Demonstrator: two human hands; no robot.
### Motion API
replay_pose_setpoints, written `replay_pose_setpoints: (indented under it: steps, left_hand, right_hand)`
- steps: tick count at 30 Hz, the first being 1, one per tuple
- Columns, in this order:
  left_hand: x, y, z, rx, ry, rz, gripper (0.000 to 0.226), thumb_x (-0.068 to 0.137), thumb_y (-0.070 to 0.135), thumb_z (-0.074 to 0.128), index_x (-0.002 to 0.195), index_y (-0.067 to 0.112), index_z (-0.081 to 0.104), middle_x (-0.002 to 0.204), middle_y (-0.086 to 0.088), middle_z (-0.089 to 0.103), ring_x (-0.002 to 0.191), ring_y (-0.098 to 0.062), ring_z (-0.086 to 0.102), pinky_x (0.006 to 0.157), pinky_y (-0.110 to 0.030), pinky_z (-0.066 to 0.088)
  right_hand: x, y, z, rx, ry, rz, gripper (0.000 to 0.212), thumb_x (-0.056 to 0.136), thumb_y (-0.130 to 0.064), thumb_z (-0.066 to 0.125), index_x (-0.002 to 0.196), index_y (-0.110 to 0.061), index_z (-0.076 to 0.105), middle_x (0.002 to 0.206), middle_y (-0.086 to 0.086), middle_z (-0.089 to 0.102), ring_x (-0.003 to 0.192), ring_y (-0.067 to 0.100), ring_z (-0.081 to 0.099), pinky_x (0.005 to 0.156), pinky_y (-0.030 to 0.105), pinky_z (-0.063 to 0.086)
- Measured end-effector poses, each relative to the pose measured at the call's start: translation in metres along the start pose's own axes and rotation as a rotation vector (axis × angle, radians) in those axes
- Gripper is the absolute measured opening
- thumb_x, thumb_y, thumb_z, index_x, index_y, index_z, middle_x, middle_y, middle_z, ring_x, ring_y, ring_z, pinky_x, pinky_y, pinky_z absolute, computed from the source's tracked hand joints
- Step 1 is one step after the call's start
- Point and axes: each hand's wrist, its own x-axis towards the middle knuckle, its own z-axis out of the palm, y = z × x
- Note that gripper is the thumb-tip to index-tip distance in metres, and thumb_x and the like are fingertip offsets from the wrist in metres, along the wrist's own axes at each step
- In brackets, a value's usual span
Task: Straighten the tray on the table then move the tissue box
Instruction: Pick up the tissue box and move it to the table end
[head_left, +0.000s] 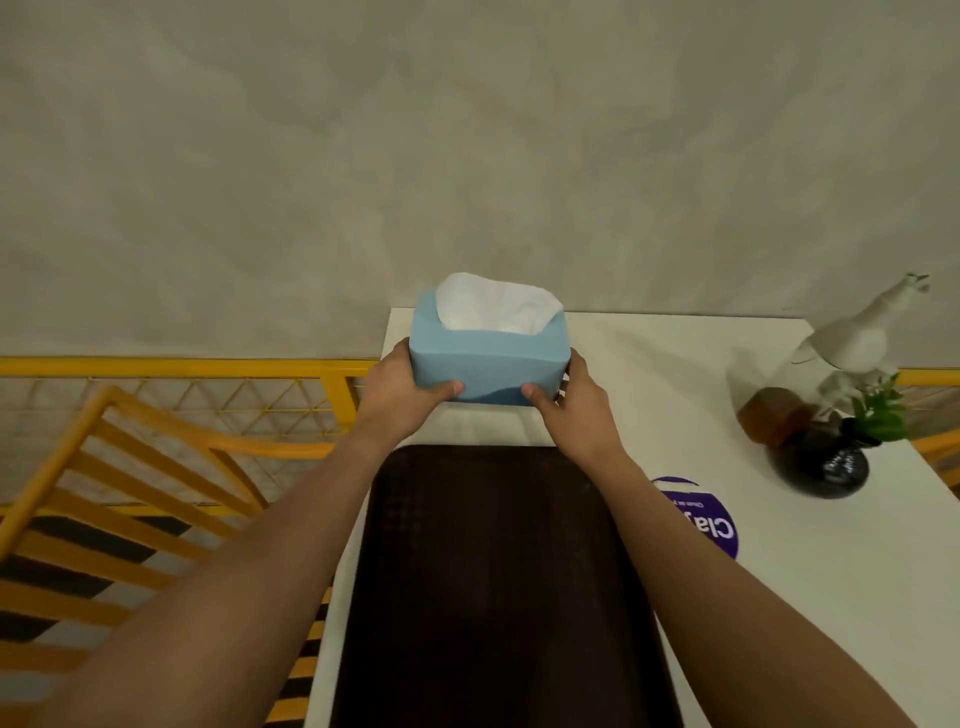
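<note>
A light blue tissue box (488, 358) with white tissue sticking out of its top is at the far left end of the white table (675, 364). My left hand (402, 392) grips its left end and my right hand (574, 402) grips its right end, thumbs on the near face. Whether the box rests on the table or is lifted I cannot tell. A dark brown tray (498, 582) lies lengthwise on the table just in front of the box, its sides roughly parallel to the table's left edge. Both forearms reach over the tray's long sides.
A purple round sticker (706, 519) is on the table right of the tray. At the far right stand a black round vase (826, 467) with green leaves, a brown jar (774, 415) and a white bird figure (857, 338). An orange chair (130, 499) and yellow railing (182, 366) are left of the table.
</note>
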Motion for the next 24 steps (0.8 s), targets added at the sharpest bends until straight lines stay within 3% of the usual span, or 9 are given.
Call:
replay_pose_setpoints:
  steps: [4, 9, 15, 20, 24]
  left_hand:
    - [0.020, -0.013, -0.010, 0.002, -0.001, 0.033, 0.071, 0.073, 0.038, 0.088, 0.130, 0.012, 0.055, 0.120, -0.003, 0.066, 0.101, -0.018, 0.057, 0.080, -0.032, 0.049]
    - [0.050, -0.034, -0.012, -0.022, -0.006, 0.028, 0.071, 0.073, 0.038, 0.088, 0.131, 0.013, 0.055, 0.112, 0.005, 0.059, 0.099, -0.016, 0.055, 0.068, -0.019, 0.042]
    - [0.090, -0.061, -0.004, -0.052, -0.012, -0.005, 0.071, 0.073, 0.037, 0.088, 0.131, 0.015, 0.055, 0.114, 0.005, 0.060, 0.101, -0.016, 0.056, 0.068, -0.018, 0.044]
    - [0.115, -0.079, 0.004, -0.062, -0.017, -0.030, 0.071, 0.073, 0.037, 0.088, 0.132, 0.014, 0.054, 0.116, 0.006, 0.060, 0.101, -0.015, 0.056, 0.064, -0.010, 0.040]
    - [0.126, -0.086, 0.009, -0.046, -0.023, -0.031, 0.073, 0.074, 0.039, 0.088, 0.133, 0.013, 0.054, 0.121, 0.001, 0.063, 0.101, -0.016, 0.056, 0.065, -0.012, 0.040]
  right_hand:
    - [0.020, -0.004, 0.018, -0.019, 0.004, 0.001, 0.065, 0.093, -0.041, 0.071, 0.146, -0.023, 0.038, 0.133, -0.006, 0.057, 0.109, 0.010, 0.056, 0.070, 0.002, 0.038]
    - [0.048, 0.000, 0.039, -0.032, -0.008, -0.001, 0.066, 0.093, -0.042, 0.070, 0.147, -0.023, 0.037, 0.125, -0.013, 0.053, 0.105, 0.007, 0.053, 0.072, 0.004, 0.038]
    - [0.091, 0.016, 0.062, -0.061, -0.039, -0.007, 0.068, 0.092, -0.046, 0.070, 0.147, -0.022, 0.037, 0.121, -0.015, 0.052, 0.103, 0.007, 0.053, 0.068, 0.004, 0.038]
    - [0.119, 0.029, 0.075, -0.064, -0.069, -0.011, 0.069, 0.091, -0.046, 0.071, 0.146, -0.020, 0.039, 0.132, -0.003, 0.059, 0.109, 0.015, 0.058, 0.083, 0.021, 0.043]
    - [0.130, 0.037, 0.082, -0.084, -0.066, -0.004, 0.069, 0.092, -0.045, 0.070, 0.147, -0.018, 0.038, 0.135, 0.001, 0.060, 0.115, 0.023, 0.061, 0.082, 0.023, 0.043]
